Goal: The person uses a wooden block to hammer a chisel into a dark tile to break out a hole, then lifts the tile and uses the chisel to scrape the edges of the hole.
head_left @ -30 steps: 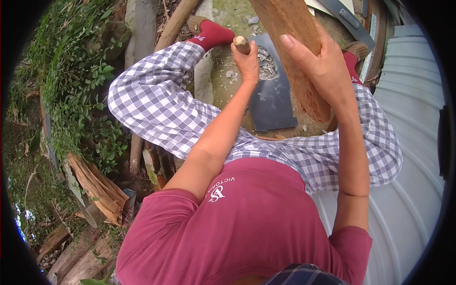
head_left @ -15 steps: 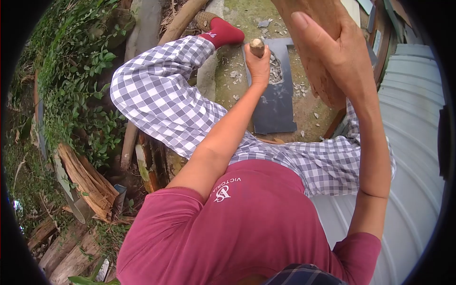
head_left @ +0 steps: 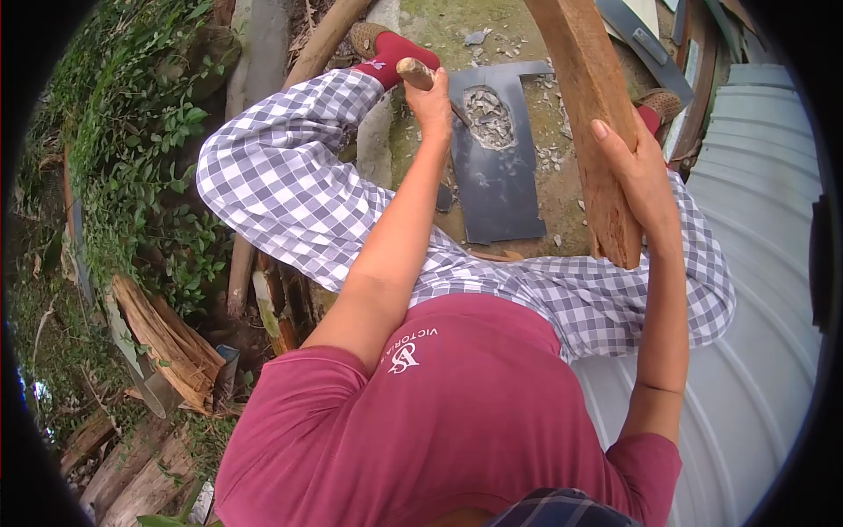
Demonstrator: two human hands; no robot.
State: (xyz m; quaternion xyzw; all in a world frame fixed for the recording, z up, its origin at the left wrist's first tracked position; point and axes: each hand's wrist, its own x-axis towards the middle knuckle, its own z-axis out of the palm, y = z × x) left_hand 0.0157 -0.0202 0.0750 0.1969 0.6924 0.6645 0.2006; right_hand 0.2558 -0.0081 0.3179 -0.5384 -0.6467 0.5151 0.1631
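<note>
My left hand (head_left: 430,110) is closed round a wooden handle (head_left: 414,74), with a thin shaft showing beyond the fist towards the slab. Beside it lies a flat dark slab (head_left: 500,193) with a rough, broken patch (head_left: 489,117) full of pale chips near its far end. My right hand (head_left: 641,180) grips a thick wooden piece (head_left: 593,114), thumb on its near face and fingers hidden behind. This wood stands tilted right of the slab, its rough lower end by my right thigh.
Loose chips (head_left: 549,162) lie on the mossy ground around the slab. Ribbed metal sheeting (head_left: 746,220) is at the right, near dark strips (head_left: 645,44). Leafy plants (head_left: 149,132), a split log (head_left: 167,342) and a long pole (head_left: 325,39) are on the left.
My left hand and the handle have moved left, off the slab, uncovering the broken patch. My right hand and the wooden piece have moved lower and farther from the camera.
</note>
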